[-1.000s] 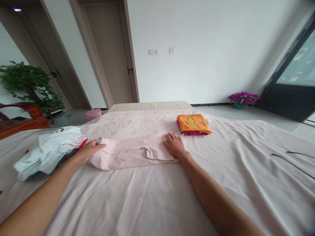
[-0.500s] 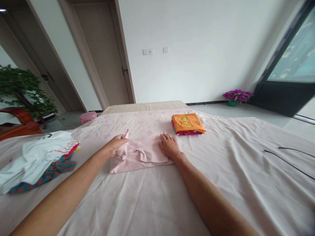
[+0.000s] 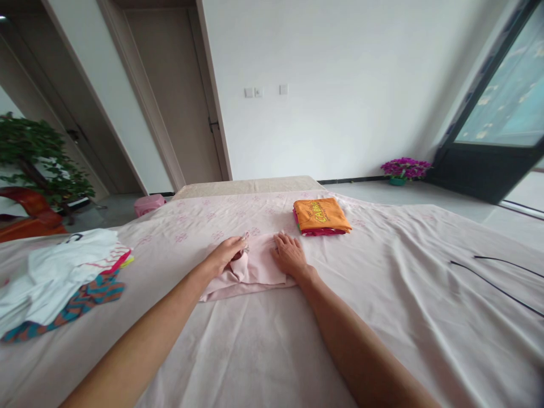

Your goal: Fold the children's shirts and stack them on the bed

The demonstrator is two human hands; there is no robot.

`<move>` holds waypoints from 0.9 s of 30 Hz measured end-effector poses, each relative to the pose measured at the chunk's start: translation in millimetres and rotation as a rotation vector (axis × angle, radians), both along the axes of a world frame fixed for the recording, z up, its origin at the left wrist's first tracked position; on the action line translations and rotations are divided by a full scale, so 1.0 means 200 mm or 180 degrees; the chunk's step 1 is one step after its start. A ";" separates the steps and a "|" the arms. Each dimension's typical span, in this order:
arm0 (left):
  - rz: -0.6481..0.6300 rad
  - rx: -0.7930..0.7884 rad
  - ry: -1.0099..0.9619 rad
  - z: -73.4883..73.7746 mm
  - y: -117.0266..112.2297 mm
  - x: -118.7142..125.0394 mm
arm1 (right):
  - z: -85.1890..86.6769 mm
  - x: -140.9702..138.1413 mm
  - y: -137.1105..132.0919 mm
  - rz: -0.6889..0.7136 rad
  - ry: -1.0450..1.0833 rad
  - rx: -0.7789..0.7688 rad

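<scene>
A pale pink garment (image 3: pixel 266 266), partly folded, lies on the sheet-covered surface (image 3: pixel 255 345) in front of me. My left hand (image 3: pixel 229 254) is closed on a bunched edge of it, lifted slightly over the garment's left half. Flat on the right end of the same garment rests my right hand (image 3: pixel 289 254), its fingers stretched out and pointing away from me. Just beyond that hand sits a folded stack with an orange garment (image 3: pixel 325 214) on top, yellow lettering on it and red cloth underneath.
On the left lies a loose heap with a white shirt (image 3: pixel 63 272) and a blue-brown patterned cloth (image 3: pixel 80 300). Two thin black cords (image 3: pixel 497 288) cross the right side. Beyond stand a pink stool (image 3: pixel 148 204), a wooden chair (image 3: pixel 29 212) and purple flowers (image 3: pixel 406 168).
My left hand has moved right, carrying the pink garment's left edge inward over its middle. My right hand stays on the garment's right end. The view has shifted slightly.
</scene>
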State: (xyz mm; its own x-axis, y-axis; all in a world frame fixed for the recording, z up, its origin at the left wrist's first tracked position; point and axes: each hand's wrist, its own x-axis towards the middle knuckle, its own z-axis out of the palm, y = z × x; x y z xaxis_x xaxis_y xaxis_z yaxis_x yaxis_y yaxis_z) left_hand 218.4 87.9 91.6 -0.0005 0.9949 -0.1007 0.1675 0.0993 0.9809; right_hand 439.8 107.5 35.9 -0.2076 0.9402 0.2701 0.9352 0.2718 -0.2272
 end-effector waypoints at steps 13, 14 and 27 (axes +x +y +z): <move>0.0301 0.1982 0.2381 -0.14 -0.36 -0.33 | 0.05 -0.01 -0.03 -0.0050 -0.0119 -0.0029; 0.0218 0.2106 0.2626 -0.16 -0.40 -0.35 | 0.07 -0.01 -0.04 -0.0031 -0.0130 0.0012; 0.0093 0.2379 0.3029 -0.35 -0.44 -0.40 | 0.30 -0.30 -0.23 -0.0227 0.0027 -0.0871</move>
